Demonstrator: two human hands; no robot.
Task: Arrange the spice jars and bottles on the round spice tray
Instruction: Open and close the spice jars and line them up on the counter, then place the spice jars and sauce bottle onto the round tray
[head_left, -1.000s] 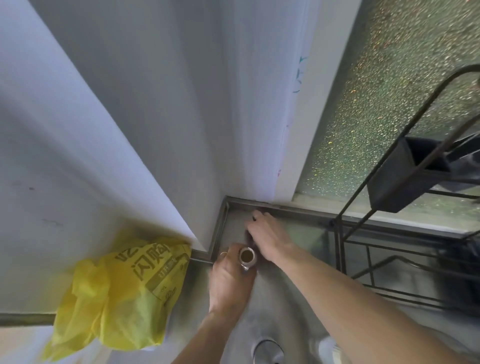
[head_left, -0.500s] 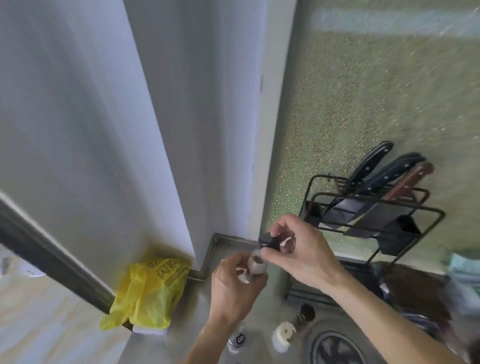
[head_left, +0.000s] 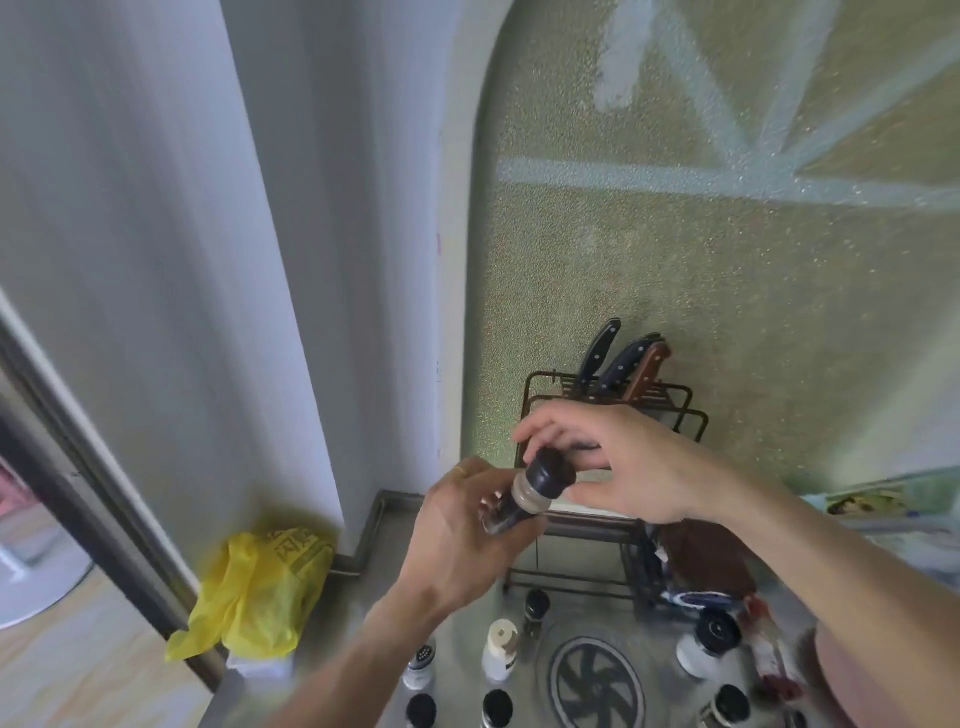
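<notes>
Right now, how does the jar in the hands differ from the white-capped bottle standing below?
The held jar has a dark cap; the white-capped bottle a pale one. The held jar is tilted in the left hand, right hand at its cap; the bottle stands upright, untouched. Both are small seasoning containers.

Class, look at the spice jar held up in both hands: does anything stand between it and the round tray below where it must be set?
Partly. The spice jar is held in the left hand, the right hand at its cap. Below, other jars already stand around the round tray; its patterned centre shows bare.
</notes>
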